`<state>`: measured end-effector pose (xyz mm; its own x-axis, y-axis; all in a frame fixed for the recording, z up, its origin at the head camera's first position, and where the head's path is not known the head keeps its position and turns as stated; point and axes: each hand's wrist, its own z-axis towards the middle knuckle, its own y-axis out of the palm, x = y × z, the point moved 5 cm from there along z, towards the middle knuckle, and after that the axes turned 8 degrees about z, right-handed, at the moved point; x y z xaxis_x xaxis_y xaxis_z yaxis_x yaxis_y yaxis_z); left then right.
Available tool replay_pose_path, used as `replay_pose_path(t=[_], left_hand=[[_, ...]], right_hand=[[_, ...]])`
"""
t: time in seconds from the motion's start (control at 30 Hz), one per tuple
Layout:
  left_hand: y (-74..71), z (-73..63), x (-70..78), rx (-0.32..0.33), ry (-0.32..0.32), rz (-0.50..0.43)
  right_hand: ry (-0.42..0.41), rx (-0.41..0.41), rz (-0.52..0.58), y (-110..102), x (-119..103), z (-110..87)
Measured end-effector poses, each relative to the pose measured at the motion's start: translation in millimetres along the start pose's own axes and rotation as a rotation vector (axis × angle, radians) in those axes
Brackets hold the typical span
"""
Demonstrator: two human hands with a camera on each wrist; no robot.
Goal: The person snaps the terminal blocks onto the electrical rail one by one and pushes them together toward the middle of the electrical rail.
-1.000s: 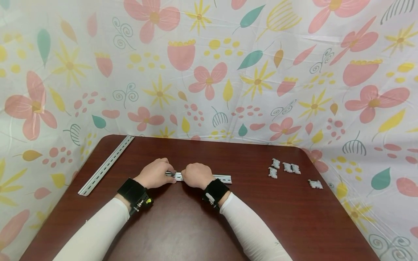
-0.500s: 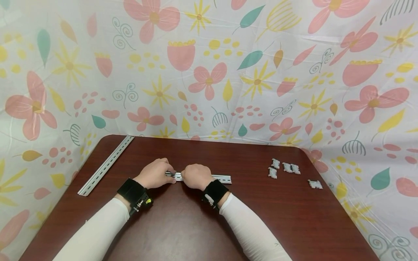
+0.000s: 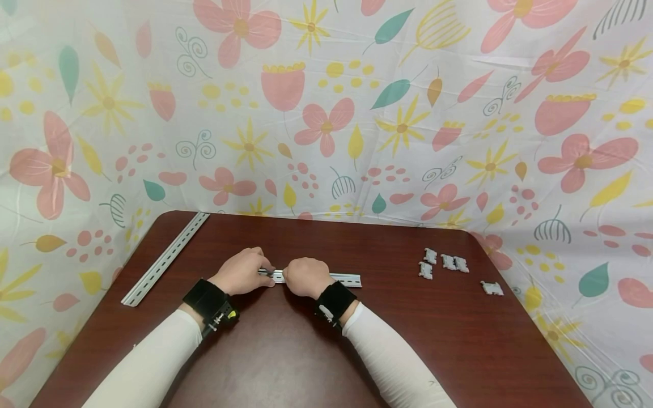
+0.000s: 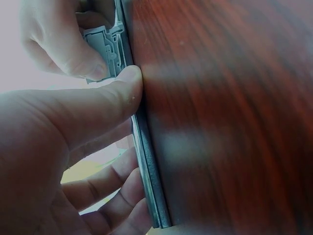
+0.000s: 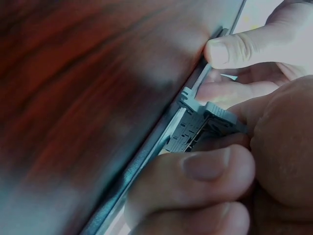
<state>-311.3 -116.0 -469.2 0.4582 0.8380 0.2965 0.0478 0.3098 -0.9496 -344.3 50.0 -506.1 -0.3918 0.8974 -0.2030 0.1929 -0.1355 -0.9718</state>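
Note:
A slotted metal DIN rail (image 3: 349, 280) lies crosswise mid-table. My left hand (image 3: 242, 272) grips its left part; in the left wrist view the thumb (image 4: 117, 90) presses one edge, and fingers reach round the other side. My right hand (image 3: 308, 276) pinches a grey terminal block (image 5: 188, 129) between thumb and curled fingers. The block's foot meets the rail, close to the left thumb. Whether it is clipped on I cannot tell. From the head camera the right hand hides the block. The left wrist view shows its flat side (image 4: 103, 49).
A longer DIN rail (image 3: 165, 259) lies slanted at the table's left edge. Several grey terminal blocks (image 3: 449, 262) are scattered at the right, one (image 3: 492, 288) near the right edge. A flower-printed curtain (image 3: 326, 170) stands behind the brown table (image 3: 265, 351).
The right hand has dipped very slightly toward me while keeping its pinch. The left hand and the rail have stayed in place.

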Motion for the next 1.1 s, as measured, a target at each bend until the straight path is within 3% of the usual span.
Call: replay_pose_path(t=[0.2, 0.3, 1.1], left_hand=[[-1.1, 0.0, 0.2, 0.004, 0.005, 0.006], [-1.3, -0.3, 0.2, 0.003, 0.003, 0.005], [-1.2, -1.1, 2.0, 0.004, 0.0, 0.007]], right_hand=[[0.017, -0.039, 0.007, -28.2, -22.2, -26.2], [0.019, -0.032, 0.008, -31.4, -24.7, -31.6], [0.034, 0.043, 0.062, -34.0, -18.2, -36.0]])
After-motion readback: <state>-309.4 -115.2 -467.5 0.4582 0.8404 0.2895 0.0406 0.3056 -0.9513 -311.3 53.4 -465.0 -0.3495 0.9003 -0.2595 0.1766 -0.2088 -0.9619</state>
